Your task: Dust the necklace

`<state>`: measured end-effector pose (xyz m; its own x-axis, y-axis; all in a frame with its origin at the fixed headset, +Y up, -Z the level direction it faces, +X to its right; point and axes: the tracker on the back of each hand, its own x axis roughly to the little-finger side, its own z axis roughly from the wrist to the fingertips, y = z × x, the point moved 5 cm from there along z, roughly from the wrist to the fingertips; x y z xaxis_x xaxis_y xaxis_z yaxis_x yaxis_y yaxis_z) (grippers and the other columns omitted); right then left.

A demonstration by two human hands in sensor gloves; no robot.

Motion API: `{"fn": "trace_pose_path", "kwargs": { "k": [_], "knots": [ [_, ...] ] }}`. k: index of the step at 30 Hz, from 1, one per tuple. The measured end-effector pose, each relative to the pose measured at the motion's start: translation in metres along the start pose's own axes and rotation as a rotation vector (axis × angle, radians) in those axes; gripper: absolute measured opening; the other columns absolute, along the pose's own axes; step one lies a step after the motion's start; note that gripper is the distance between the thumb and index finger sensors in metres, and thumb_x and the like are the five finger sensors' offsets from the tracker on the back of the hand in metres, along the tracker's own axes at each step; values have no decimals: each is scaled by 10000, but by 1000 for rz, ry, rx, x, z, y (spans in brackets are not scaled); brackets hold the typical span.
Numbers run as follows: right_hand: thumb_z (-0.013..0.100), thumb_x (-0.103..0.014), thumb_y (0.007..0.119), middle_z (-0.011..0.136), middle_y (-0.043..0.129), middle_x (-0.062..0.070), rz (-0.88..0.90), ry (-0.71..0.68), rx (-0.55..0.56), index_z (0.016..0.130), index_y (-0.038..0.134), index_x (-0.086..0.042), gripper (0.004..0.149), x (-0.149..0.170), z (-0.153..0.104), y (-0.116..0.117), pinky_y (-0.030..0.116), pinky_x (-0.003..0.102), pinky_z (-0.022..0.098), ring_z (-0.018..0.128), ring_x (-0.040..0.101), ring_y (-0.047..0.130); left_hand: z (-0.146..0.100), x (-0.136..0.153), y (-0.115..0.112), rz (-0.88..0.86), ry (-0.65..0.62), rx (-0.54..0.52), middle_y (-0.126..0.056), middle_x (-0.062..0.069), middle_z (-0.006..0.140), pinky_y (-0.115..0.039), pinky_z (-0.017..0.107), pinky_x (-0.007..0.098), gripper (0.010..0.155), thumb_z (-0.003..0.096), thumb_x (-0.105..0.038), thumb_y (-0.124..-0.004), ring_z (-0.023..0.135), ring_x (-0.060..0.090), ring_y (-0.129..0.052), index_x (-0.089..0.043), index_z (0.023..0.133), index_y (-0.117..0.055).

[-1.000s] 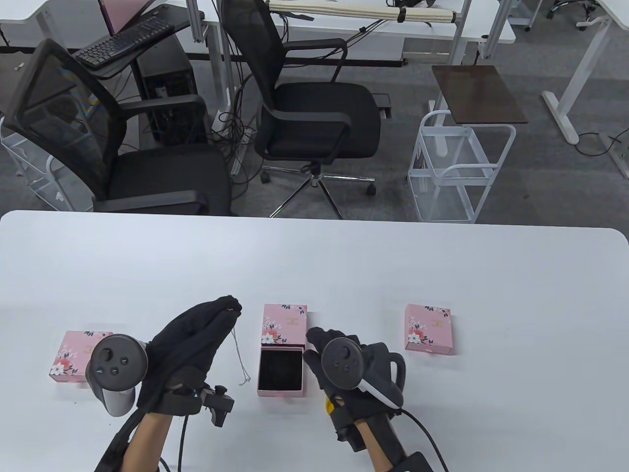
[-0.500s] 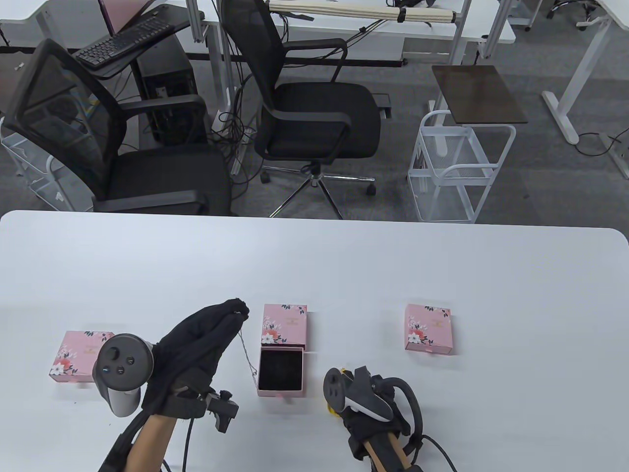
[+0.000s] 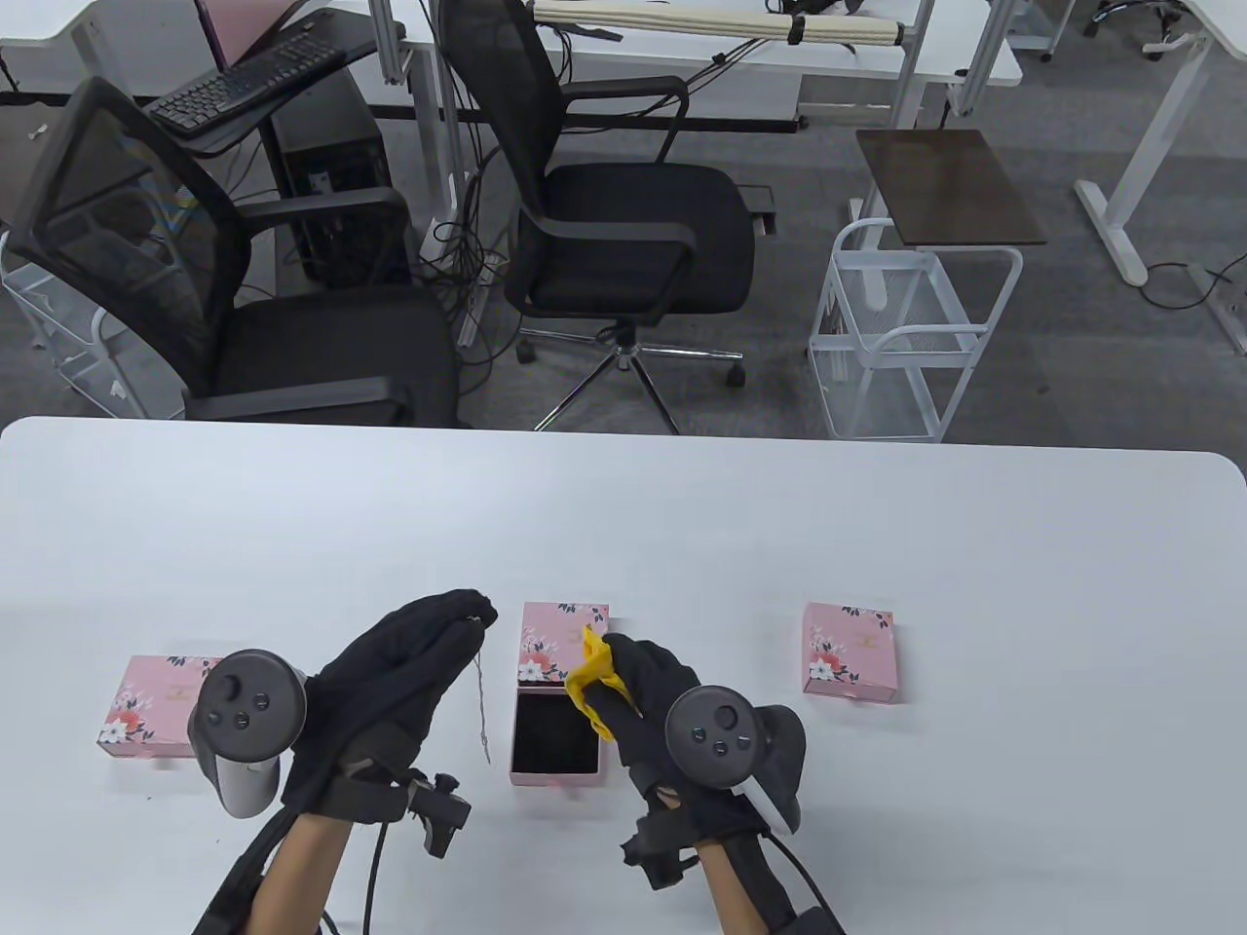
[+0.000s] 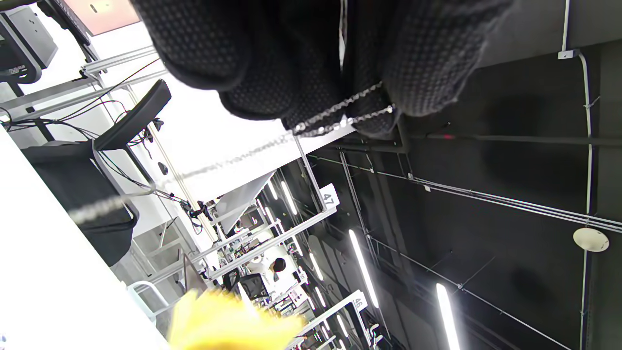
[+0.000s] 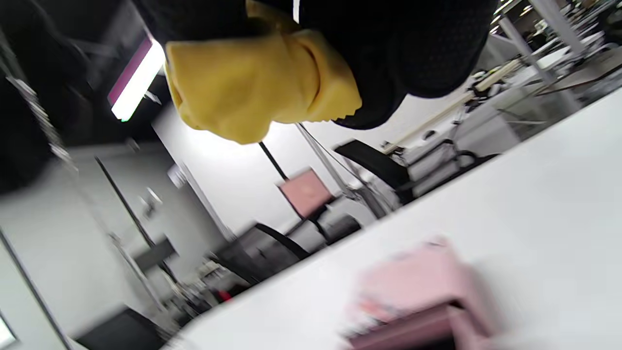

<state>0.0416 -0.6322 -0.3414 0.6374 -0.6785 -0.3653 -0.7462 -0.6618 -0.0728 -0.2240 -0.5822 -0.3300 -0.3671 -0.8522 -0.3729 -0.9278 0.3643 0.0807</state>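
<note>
A thin silver necklace (image 3: 480, 696) hangs from the fingertips of my left hand (image 3: 429, 643), which pinches it above the table, left of the open pink box (image 3: 555, 735). In the left wrist view the chain (image 4: 340, 109) runs between the gloved fingertips. My right hand (image 3: 633, 682) holds a yellow cloth (image 3: 591, 682) above the open box, just right of the chain. The right wrist view shows that cloth (image 5: 257, 87) bunched in the fingers. The box's black lining holds nothing that I can see.
The open box's floral lid (image 3: 563, 643) lies behind it. Two closed pink boxes sit on the white table (image 3: 779, 526), one at the left (image 3: 151, 706) and one at the right (image 3: 850, 651). Office chairs (image 3: 623, 224) stand beyond the far edge.
My right hand dropped to the table's near edge, then rose with the yellow cloth beside the necklace. The left hand shifted slightly right, chain still hanging.
</note>
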Motion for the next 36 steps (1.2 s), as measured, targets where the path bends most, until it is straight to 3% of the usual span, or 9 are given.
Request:
{"fn": "trace_pose_path", "kwargs": {
  "k": [5, 9, 13, 19, 26, 31, 36],
  "knots": [
    [629, -332, 761, 1052, 687, 252, 254, -115, -12, 1082, 632, -138, 509, -40, 11, 2, 731, 525, 596, 798, 444, 831, 1, 3, -5, -15, 13, -4, -901, 43, 996, -763, 626, 485, 374, 578, -474, -851, 874, 311, -833, -300, 905, -901],
    [626, -328, 755, 1068, 663, 259, 277, -162, -52, 1092, 618, -128, 525, -56, 14, 12, 723, 531, 604, 815, 452, 815, 1, 5, -6, -26, 21, -10, -872, 54, 1024, -739, 646, 508, 377, 576, -475, -850, 904, 333, -802, -306, 910, -895],
    [616, -322, 771, 1065, 664, 263, 274, -156, -51, 1093, 619, -122, 539, -58, 14, 20, 731, 518, 591, 805, 449, 819, 1, 5, -10, -39, 30, 3, -856, 57, 1039, -730, 655, 517, 380, 568, -475, -857, 917, 344, -789, -297, 901, -906],
    [584, -345, 833, 1009, 722, 253, 237, -112, 53, 1054, 668, -87, 562, -58, 10, 17, 751, 494, 560, 756, 425, 845, 0, 4, -21, -10, 30, 34, -828, 62, 1063, -715, 664, 529, 388, 562, -478, -867, 935, 357, -767, -303, 907, -891],
    [592, -350, 850, 958, 756, 241, 285, -59, 64, 1018, 715, -92, 517, -56, 8, 19, 735, 521, 571, 722, 422, 842, 0, 5, -24, -49, 49, 86, -791, 78, 1090, -686, 678, 547, 387, 572, -481, -858, 959, 386, -716, -304, 914, -883],
    [622, -333, 818, 981, 731, 248, 307, -54, 55, 987, 744, -122, 429, -56, 8, 21, 705, 549, 598, 761, 454, 808, 0, 5, -28, -65, 46, 132, -761, 86, 1116, -666, 686, 559, 383, 581, -484, -846, 973, 409, -681, -325, 930, -865],
    [669, -319, 728, 1025, 704, 270, 296, -91, -16, 1003, 688, -99, 402, -60, 9, 24, 687, 572, 613, 808, 500, 779, 0, 2, -24, -38, 31, 101, -793, 83, 1092, -685, 678, 540, 378, 571, -475, -861, 962, 388, -704, -320, 915, -887]
  ]
}}
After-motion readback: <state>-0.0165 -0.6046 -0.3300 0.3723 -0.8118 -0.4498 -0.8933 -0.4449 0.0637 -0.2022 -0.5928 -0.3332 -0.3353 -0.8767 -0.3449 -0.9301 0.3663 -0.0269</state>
